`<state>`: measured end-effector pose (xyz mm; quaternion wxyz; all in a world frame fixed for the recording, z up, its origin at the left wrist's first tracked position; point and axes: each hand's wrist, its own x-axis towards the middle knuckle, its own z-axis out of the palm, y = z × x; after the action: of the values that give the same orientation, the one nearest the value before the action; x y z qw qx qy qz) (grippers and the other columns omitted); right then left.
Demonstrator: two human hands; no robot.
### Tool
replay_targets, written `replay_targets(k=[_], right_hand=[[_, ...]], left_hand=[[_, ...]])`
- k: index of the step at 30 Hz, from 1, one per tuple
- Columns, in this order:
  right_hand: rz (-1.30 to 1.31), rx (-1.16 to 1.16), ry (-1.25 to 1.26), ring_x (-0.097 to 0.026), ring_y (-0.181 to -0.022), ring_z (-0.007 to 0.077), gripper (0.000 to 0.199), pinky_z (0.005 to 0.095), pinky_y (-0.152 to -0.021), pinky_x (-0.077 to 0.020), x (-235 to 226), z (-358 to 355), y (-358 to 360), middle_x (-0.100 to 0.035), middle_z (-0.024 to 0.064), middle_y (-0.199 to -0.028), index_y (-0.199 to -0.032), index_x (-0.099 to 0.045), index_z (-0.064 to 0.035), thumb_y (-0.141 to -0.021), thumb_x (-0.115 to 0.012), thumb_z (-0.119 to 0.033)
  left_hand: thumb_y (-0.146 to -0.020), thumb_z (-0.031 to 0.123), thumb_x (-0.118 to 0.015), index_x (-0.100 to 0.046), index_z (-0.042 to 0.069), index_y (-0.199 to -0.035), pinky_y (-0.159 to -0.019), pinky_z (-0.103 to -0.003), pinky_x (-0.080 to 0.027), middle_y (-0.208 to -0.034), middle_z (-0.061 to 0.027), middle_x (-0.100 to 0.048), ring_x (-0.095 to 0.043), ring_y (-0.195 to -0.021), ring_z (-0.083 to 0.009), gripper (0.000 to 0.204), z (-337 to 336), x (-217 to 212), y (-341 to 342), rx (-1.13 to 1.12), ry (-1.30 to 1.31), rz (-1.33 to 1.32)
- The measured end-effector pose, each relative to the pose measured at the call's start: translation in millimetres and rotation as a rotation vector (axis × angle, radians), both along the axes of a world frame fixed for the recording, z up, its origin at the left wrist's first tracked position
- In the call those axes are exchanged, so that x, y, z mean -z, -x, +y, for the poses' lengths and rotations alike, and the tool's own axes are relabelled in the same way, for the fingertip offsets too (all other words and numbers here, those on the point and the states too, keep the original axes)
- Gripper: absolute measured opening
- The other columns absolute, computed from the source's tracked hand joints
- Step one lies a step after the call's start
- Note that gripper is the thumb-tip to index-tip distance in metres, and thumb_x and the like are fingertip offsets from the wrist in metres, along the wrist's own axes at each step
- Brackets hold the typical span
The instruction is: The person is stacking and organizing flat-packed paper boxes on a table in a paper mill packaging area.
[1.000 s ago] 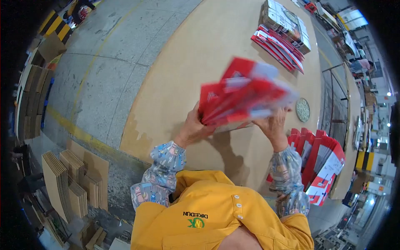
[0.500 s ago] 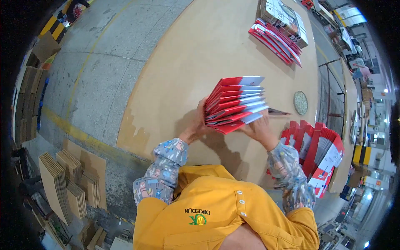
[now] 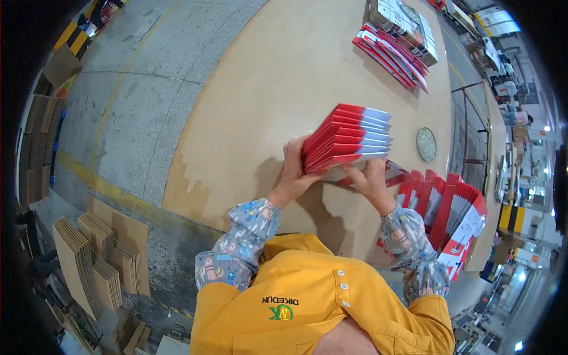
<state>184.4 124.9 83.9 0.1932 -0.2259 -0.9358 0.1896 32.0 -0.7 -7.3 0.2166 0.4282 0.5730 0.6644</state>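
Observation:
A fanned stack of red-and-white folded cartons [image 3: 346, 135] is held tilted above the table, between my two hands. My left hand [image 3: 294, 168] grips its left side, with the fingers partly hidden behind the cartons. At the lower right edge, my right hand [image 3: 374, 182] has its thumb and fingers closed against the stack's underside. A loose red-and-white piece [image 3: 395, 173] shows just behind my right hand, partly covered. To the right of that hand stands a row of more folded cartons [image 3: 441, 204], leaning against each other.
The tan tabletop [image 3: 254, 106] carries another pile of red-and-white cartons [image 3: 390, 59] beside a wrapped bundle [image 3: 405, 26] at the far right. A round patterned dish [image 3: 426, 145] lies near the right edge. Brown cardboard stacks [image 3: 97, 254] stand on the floor at left.
The stack has shifted right and slightly away from me, and its layers look more evenly lined up. My left hand has moved right with it. The loose piece behind my right hand shows more.

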Motion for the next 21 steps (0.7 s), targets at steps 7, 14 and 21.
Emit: replay_targets(k=[7,14,21], right_hand=[[0.044,0.085,0.053,-0.056,-0.096,0.0299,0.042,0.0509,-0.090,-0.0271,27,-34,-9,-0.062,0.0117,-0.099,-0.109,-0.059,-0.0096,-0.081,-0.066,-0.039],[-0.218,-0.127,0.052,-0.034,-0.131,0.0278,0.043,0.0489,-0.105,-0.0164,28,-45,-33,-0.049,0.0120,-0.131,-0.128,-0.051,-0.0123,-0.087,-0.057,-0.027],[0.313,0.149,0.909,-0.028,-0.134,0.0240,0.059,0.0457,-0.108,-0.0096,39,-41,-28,-0.040,0.0099,-0.138,-0.139,-0.037,-0.0077,-0.086,-0.059,-0.025]], left_hand=[[-0.067,0.011,-0.083,-0.018,0.013,-0.139,-0.106,-0.041,-0.036,-0.138,-0.0109,-0.034,-0.036,-0.129,-0.0240,0.096,-11,-19,-12,0.221,-0.212,-0.340],[-0.070,0.034,-0.078,-0.042,0.009,-0.119,-0.102,-0.042,-0.033,-0.127,-0.0172,-0.047,-0.046,-0.118,-0.0318,0.066,-26,-17,12,0.047,0.013,0.286],[-0.070,0.023,-0.079,-0.036,0.003,-0.129,-0.102,-0.043,-0.032,-0.115,-0.0108,-0.056,-0.055,-0.105,-0.0261,0.076,0,-33,15,0.119,-0.188,0.361]])
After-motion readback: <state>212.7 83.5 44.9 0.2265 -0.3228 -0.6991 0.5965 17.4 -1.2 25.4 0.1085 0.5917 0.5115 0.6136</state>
